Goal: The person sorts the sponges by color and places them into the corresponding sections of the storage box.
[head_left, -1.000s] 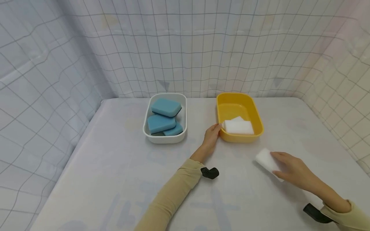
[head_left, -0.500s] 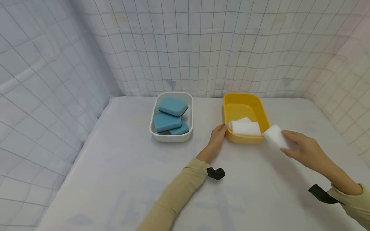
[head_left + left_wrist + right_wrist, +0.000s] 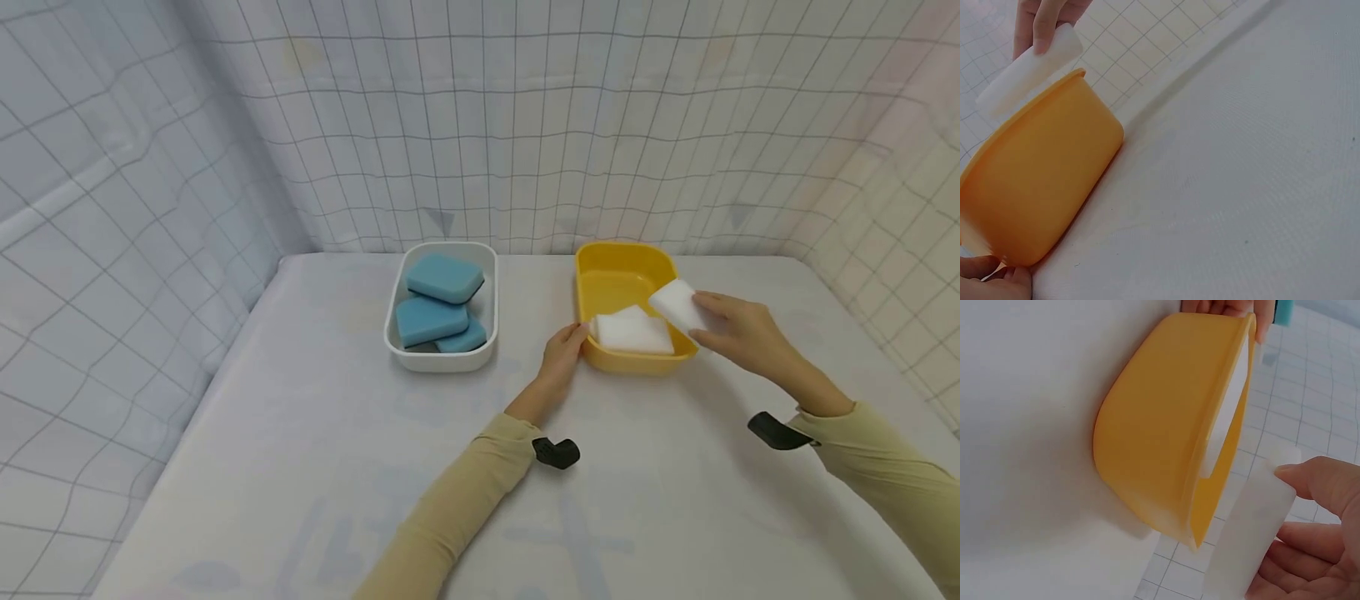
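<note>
My right hand (image 3: 742, 333) pinches a white sponge block (image 3: 677, 305) between thumb and fingers, above the right side of a yellow plastic bin (image 3: 637, 363). In the right wrist view the held sponge (image 3: 1250, 528) hangs just outside the bin's rim line, thumb on one face. My left hand (image 3: 558, 358) grips the bin's near left corner; the right wrist view has a finger hooked over the rim. White sponges (image 3: 634, 333) lie piled in the near end of the bin, partly covering one another.
Left of the yellow bin stands a white bin (image 3: 442, 362) with several blue sponges (image 3: 432, 320), dark on the underside. Both bins are near the far edge of a white-covered table (image 3: 337, 467). Grid-patterned curtains (image 3: 487, 125) enclose the back and sides.
My right hand has lifted the white sponge off the table and carried it forward to above the yellow bin. The left hand keeps its hold on the bin's corner.
</note>
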A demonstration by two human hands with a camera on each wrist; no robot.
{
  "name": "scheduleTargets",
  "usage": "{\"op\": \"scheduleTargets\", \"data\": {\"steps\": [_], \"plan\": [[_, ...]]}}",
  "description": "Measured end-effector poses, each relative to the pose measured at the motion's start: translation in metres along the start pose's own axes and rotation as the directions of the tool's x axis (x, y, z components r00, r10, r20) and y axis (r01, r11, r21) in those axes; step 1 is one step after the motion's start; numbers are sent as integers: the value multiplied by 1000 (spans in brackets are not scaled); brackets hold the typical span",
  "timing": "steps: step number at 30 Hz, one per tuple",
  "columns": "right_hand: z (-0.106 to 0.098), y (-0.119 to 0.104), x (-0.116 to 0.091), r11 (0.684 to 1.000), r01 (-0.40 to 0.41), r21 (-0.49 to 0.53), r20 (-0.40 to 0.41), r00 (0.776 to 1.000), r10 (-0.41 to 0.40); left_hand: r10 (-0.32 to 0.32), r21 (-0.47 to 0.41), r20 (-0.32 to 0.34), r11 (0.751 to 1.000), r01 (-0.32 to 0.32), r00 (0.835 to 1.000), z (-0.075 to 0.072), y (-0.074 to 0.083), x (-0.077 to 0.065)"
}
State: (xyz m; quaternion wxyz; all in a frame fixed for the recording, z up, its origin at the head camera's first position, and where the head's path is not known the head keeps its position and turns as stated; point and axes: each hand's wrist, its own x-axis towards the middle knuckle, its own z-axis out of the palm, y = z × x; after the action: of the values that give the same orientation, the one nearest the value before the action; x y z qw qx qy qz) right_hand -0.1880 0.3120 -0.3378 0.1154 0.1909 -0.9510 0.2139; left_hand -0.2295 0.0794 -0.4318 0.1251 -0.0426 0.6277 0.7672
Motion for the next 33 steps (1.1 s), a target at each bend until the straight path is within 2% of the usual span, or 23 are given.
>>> {"op": "scheduleTargets", "data": {"steps": [5, 12, 18, 23, 33], "plan": [[7, 3, 11, 999, -3, 39, 45, 999, 1, -23, 17, 16, 1000, 23, 1000, 2, -3, -4], [15, 6, 30, 999, 40, -18, 51, 998, -39, -18, 31, 6, 999, 18, 1000, 3, -2, -7], [18, 6, 49, 998, 49, -37, 91, 995, -46, -23, 37, -3, 999, 23, 1000, 1, 0, -4], [24, 5, 65, 1000, 16, 26, 141, 990, -19, 4, 48, -15, 999, -3, 1000, -1, 2, -4], [32, 0, 82, 998, -34, 46, 211, 977, 24, 6, 59, -21, 998, -5, 1000, -2, 2, -5]]}}
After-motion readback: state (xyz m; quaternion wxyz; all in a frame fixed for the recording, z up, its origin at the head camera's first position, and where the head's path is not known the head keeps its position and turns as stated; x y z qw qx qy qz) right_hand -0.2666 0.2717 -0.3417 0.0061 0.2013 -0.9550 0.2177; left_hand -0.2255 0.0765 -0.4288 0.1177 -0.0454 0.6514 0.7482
